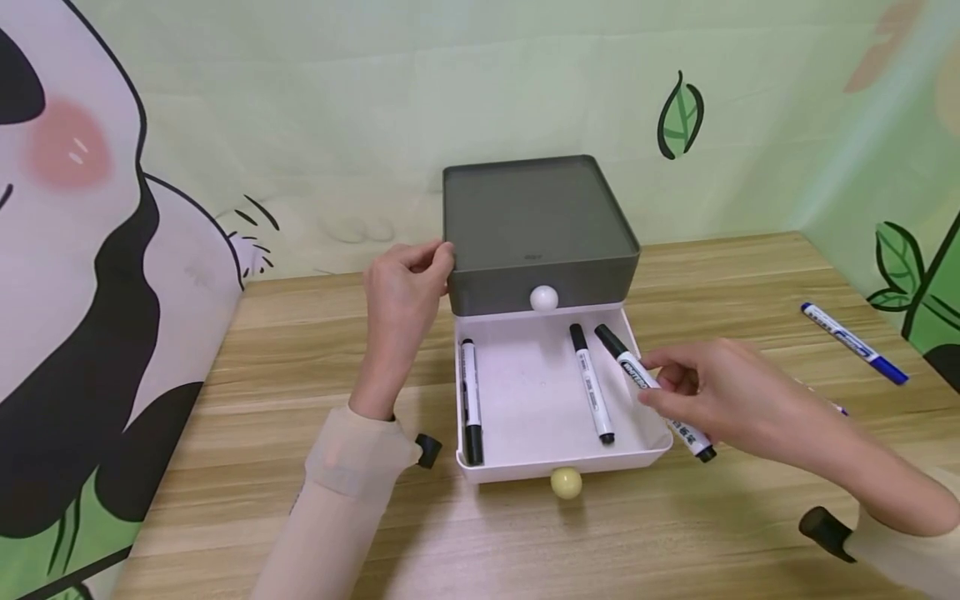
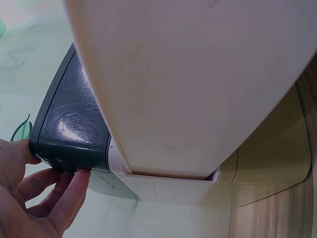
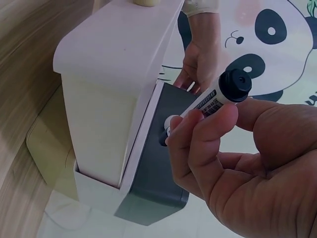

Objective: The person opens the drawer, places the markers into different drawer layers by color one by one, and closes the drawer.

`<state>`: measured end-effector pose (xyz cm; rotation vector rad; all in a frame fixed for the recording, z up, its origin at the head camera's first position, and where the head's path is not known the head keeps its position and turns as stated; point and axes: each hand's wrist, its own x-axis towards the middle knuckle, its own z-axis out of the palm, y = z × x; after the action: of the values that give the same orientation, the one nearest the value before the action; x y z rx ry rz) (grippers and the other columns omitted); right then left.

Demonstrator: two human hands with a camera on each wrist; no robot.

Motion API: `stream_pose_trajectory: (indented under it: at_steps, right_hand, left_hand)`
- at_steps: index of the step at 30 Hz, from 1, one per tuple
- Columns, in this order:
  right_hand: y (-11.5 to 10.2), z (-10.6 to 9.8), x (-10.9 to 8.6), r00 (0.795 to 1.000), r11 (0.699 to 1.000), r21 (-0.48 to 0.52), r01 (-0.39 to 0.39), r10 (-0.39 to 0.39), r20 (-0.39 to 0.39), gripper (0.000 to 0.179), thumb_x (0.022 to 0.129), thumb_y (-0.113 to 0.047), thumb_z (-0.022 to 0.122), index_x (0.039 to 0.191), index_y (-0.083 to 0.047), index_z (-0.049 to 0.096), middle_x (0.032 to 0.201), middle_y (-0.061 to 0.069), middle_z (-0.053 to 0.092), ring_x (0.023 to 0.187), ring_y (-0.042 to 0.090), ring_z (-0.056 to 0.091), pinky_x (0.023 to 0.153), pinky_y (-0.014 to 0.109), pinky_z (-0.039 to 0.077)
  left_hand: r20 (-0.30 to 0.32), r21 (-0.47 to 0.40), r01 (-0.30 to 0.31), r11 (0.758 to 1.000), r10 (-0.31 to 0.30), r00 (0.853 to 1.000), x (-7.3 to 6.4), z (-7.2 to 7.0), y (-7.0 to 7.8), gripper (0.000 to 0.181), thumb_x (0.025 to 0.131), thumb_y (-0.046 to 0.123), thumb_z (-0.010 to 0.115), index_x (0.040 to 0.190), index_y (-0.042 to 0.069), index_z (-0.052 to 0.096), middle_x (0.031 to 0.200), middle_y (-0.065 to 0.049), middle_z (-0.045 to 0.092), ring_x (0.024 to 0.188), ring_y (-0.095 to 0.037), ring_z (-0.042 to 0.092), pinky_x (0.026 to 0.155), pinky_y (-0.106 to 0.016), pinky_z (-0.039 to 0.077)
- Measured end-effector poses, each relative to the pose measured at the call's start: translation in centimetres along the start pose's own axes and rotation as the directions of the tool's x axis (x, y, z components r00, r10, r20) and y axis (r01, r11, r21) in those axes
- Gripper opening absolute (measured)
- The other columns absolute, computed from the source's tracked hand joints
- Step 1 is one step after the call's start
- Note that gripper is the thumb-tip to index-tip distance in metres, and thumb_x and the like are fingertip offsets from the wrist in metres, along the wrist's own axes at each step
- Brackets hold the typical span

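Note:
A small drawer cabinet with a dark grey top tier (image 1: pixel 536 217) stands on the table, its white drawer (image 1: pixel 525 392) pulled out. My left hand (image 1: pixel 405 292) grips the front left corner of the grey tier, thumb on the top edge and fingers against the side. A black-capped whiteboard marker (image 1: pixel 633 367) is pinched in my right hand (image 1: pixel 750 400), slanting over the drawer's right wall. Inside the drawer lie one marker (image 1: pixel 471 400) along the left wall and another marker (image 1: pixel 592 383) right of the middle.
On the table at the right lies a blue-capped marker (image 1: pixel 855 343). Another pen (image 1: pixel 842 409) is mostly hidden behind my right hand. A white knob (image 1: pixel 543 298) and a yellow knob (image 1: pixel 566 482) stick out in front. Printed fabric walls (image 1: pixel 375 125) surround the table.

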<state>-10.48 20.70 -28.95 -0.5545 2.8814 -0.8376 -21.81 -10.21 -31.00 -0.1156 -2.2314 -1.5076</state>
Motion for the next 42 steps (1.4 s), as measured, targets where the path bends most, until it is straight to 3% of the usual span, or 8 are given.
stream_pose_trajectory:
  at_steps: [16, 31, 42]
  right_hand:
    - [-1.4, 1.5, 2.6, 0.996, 0.993, 0.114, -0.021, 0.011, 0.087, 0.041, 0.093, -0.015, 0.075, 0.125, 0.01, 0.066, 0.078, -0.002, 0.064, 0.045, 0.012, 0.055, 0.043, 0.026, 0.047]
    - [-1.5, 2.9, 4.1, 0.994, 0.984, 0.167, -0.057, 0.039, 0.106, 0.045, 0.095, -0.011, 0.073, 0.129, 0.014, 0.059, 0.077, 0.0, 0.066, 0.045, 0.014, 0.058, 0.046, 0.025, 0.048]
    - [-1.7, 3.0, 4.2, 0.991, 0.967, 0.224, -0.119, 0.103, 0.081, 0.044, 0.098, -0.012, 0.069, 0.134, 0.01, 0.056, 0.083, 0.006, 0.069, 0.048, 0.018, 0.063, 0.05, 0.029, 0.054]
  left_hand:
    - [0.008, -0.017, -0.004, 1.0, 0.004, 1.0, 0.0, 0.0, 0.0, 0.024, 0.097, 0.019, 0.071, 0.111, 0.003, 0.081, 0.095, -0.011, 0.073, 0.072, -0.017, 0.07, 0.061, -0.022, 0.059]
    - [0.006, -0.004, -0.034, 0.999, 0.034, 0.999, -0.1, 0.2, -0.1, 0.023, 0.097, 0.019, 0.071, 0.111, 0.002, 0.081, 0.095, -0.012, 0.073, 0.072, -0.017, 0.07, 0.061, -0.023, 0.059]
    - [0.004, -0.02, -0.01, 1.0, 0.011, 1.0, 0.0, 0.0, -0.1, 0.024, 0.096, 0.018, 0.071, 0.111, 0.002, 0.08, 0.096, -0.012, 0.073, 0.074, -0.018, 0.071, 0.061, -0.022, 0.059]
